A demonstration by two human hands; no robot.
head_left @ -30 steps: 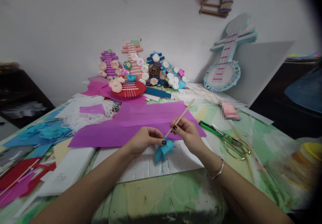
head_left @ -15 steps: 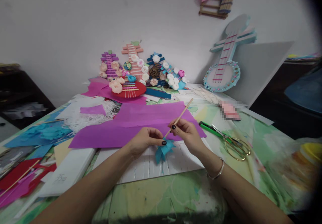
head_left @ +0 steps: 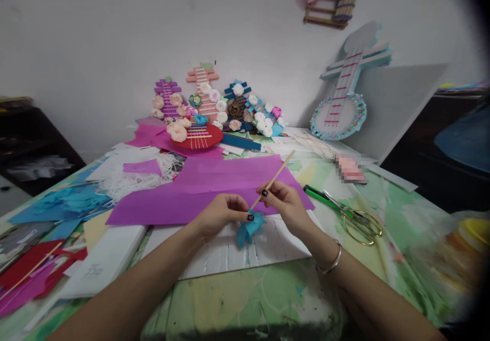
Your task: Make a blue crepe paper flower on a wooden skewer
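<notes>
A blue paper flower [head_left: 250, 229] hangs petals-down at the lower end of a thin wooden stick [head_left: 282, 166]. My left hand [head_left: 222, 213] pinches the flower at its base, where it meets the stick. With thumb and fingers closed, my right hand [head_left: 283, 203] grips the stick a little above the flower. The stick slants up to the right. Beneath the flower lies a white board [head_left: 214, 257] with glossy lines across it. A large sheet of purple paper [head_left: 214, 177] is spread just behind both hands.
Gold-handled scissors [head_left: 362, 226] and a green cutter [head_left: 321, 196] lie right of my hands. Blue crepe pieces [head_left: 71, 201], white shredded paper [head_left: 153, 177] and a white block [head_left: 103, 264] are on the left. Decorated paper instruments [head_left: 202, 98] lean against the wall. A yellow-lidded jar [head_left: 472, 234] stands far right.
</notes>
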